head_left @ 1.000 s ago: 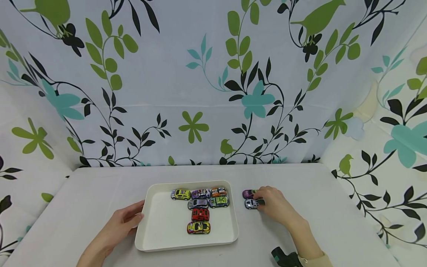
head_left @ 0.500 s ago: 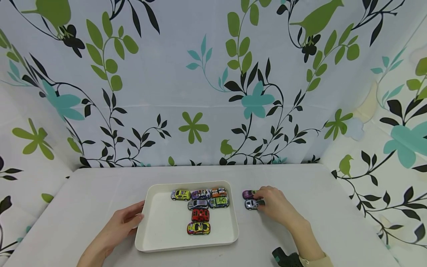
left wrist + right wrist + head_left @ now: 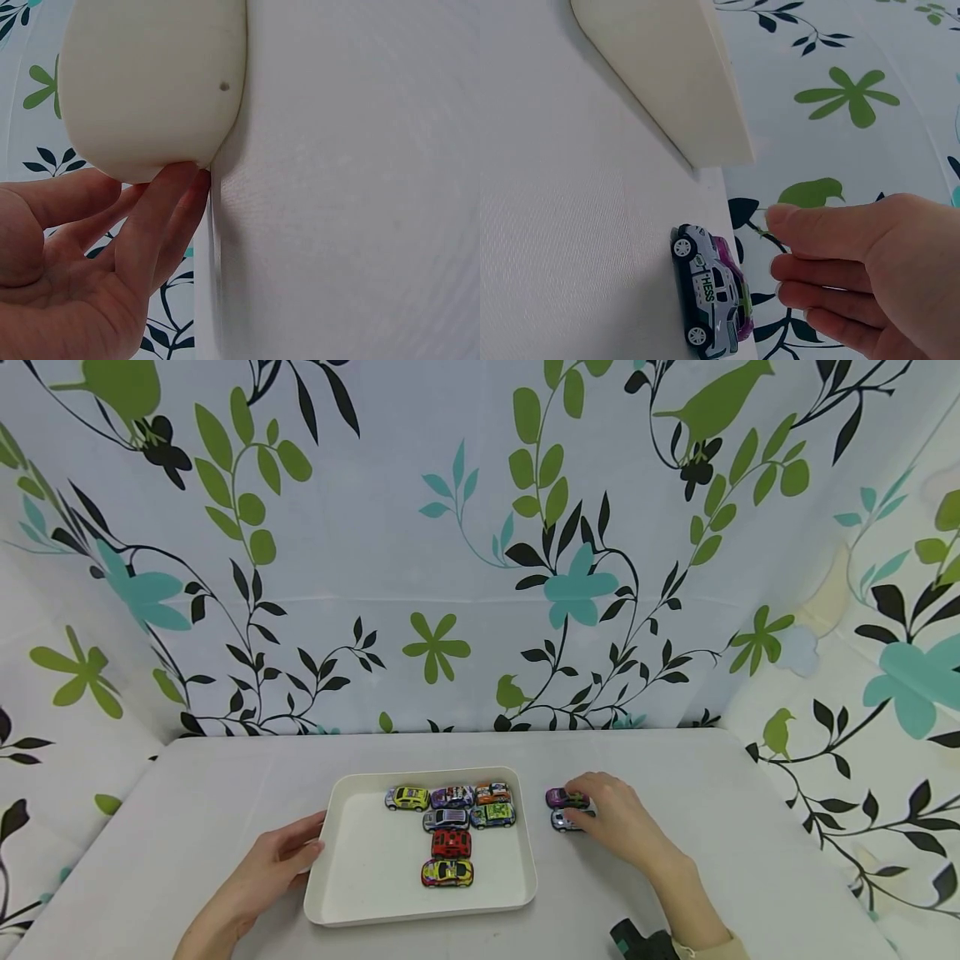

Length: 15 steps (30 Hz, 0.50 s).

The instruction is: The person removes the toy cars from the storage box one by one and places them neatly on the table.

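The right hand has shifted slightly far and left, its thumb and fingers now spread apart. From the head view, more of the purple car shows at its right end, while the thumb now covers part of the silver car.

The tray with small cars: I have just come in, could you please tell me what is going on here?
A person is working with toy cars. The left hand touches the left end of the white tray, in which seven cars stand grouped together. On the table to the right of it are a purple car and a silver car, side by side. The right hand hovers close to these two, holding neither.
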Motion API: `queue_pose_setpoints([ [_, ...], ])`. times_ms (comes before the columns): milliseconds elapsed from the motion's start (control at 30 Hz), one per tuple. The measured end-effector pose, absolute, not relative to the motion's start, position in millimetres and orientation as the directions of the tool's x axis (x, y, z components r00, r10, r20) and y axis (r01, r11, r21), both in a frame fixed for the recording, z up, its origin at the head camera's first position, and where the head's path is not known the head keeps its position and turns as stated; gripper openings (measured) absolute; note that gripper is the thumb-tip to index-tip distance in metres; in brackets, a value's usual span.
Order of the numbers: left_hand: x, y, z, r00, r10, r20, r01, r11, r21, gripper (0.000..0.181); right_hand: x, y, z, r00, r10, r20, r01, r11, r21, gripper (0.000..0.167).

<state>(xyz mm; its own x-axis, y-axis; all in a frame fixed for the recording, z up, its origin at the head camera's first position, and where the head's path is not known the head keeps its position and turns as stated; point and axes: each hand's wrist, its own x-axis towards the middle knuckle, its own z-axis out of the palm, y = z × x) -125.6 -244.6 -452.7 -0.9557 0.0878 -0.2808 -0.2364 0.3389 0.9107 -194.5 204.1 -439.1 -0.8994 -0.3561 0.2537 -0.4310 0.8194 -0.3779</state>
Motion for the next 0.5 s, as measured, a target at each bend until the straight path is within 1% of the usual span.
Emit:
queue_pose_setpoints([
  [233,-126,-244,-453,-0.957,0.085,-0.278,-0.234,0.34,0.911,0.055,-193,197,-438,-0.877,-0.386,0.287,-0.478,0.765,-0.431,0.022],
  [433,-126,-245,-453,-0.955,0.083,-0.286,-0.242,0.343,0.908,0.056,-188,186,-438,-0.886,-0.375,0.274,-0.462,0.776,-0.43,0.03],
  [500,-126,-245,-453,-0.955,0.084,-0.284,-0.24,0.342,0.908,0.056,-186,183,-438,-0.879,-0.376,0.291,-0.472,0.772,-0.425,0.032],
])
